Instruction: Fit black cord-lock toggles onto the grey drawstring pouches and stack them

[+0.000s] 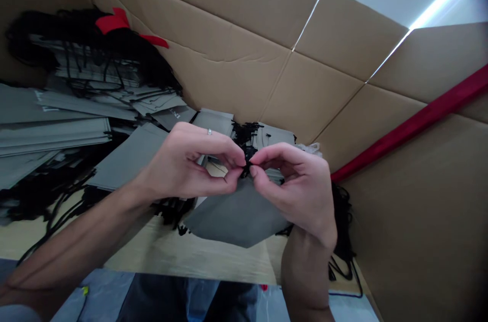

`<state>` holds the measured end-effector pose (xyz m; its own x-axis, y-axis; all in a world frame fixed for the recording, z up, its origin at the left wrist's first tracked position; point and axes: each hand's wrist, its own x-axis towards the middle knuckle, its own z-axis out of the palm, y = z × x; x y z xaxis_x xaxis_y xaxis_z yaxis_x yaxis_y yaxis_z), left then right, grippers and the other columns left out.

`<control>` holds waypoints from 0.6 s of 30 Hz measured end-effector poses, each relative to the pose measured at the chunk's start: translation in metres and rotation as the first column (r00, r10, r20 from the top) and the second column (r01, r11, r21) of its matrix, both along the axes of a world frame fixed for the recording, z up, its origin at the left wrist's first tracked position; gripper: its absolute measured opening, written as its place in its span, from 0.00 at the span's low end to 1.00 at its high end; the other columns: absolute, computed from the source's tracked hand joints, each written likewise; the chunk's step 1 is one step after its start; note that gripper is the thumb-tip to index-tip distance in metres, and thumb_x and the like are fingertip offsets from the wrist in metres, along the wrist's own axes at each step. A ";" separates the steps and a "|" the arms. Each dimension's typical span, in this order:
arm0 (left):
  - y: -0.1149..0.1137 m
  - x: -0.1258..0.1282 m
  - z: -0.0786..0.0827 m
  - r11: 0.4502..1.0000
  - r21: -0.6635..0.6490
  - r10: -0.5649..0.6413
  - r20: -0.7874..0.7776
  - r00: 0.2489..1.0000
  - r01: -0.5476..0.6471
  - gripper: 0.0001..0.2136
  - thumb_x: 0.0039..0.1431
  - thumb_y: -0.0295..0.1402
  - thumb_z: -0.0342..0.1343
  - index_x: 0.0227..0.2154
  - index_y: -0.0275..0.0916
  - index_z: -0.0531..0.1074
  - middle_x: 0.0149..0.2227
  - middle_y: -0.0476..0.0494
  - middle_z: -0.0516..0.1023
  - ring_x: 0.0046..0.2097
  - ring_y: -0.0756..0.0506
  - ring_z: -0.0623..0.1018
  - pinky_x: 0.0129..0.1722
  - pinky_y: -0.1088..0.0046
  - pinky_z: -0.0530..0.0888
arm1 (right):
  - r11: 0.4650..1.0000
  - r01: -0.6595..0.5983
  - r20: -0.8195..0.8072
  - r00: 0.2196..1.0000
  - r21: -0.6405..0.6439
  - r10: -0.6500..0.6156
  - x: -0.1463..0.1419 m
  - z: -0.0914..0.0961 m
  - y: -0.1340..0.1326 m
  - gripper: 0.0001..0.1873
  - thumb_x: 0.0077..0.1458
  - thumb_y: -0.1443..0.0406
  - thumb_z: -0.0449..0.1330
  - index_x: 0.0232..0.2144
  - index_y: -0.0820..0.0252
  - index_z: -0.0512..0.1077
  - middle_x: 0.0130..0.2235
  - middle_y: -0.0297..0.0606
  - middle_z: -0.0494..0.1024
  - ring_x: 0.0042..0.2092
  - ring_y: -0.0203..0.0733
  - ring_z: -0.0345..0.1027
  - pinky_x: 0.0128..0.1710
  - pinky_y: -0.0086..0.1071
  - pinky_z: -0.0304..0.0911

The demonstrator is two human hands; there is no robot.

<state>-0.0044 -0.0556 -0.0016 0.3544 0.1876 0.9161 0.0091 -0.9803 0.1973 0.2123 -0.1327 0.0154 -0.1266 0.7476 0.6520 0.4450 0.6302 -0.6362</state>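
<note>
My left hand (202, 162), with a ring on one finger, and my right hand (295, 182) meet over the middle of the table. Thumb and forefinger of each are pinched on a small black cord (247, 168), its ends hidden by the fingertips. Below them a grey card tag (240, 215) hangs or lies tilted, its top close to the cord. Whether the cord runs through the tag I cannot tell. Just behind the hands are more grey tags (213, 121) and a clump of black cord pieces (246, 131).
Piles of grey tags (133, 154) with black cords cover the left. A bundle of black cords (148, 58) tied with red ribbon (114, 21) lies at the back left. Cardboard walls (229, 37) enclose the table (183, 256). A red strip (412, 124) and black cords (343, 225) are at right.
</note>
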 end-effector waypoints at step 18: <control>-0.015 -0.009 -0.001 0.951 0.233 0.221 -0.044 0.974 -0.205 0.07 0.69 0.25 0.72 0.46 0.40 0.83 0.41 0.48 0.92 0.37 0.49 0.91 0.42 0.79 0.87 | 0.990 -0.009 0.027 1.000 0.138 0.005 0.003 -0.002 0.001 0.13 0.60 0.77 0.69 0.40 0.54 0.83 0.38 0.29 0.87 0.38 0.33 0.81 0.41 0.27 0.78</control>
<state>-0.0131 -0.0703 -0.0028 0.3920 0.0573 0.9182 0.2286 -0.9728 -0.0369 0.2154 -0.1322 0.0131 -0.1500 0.6499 0.7450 0.4558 0.7142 -0.5313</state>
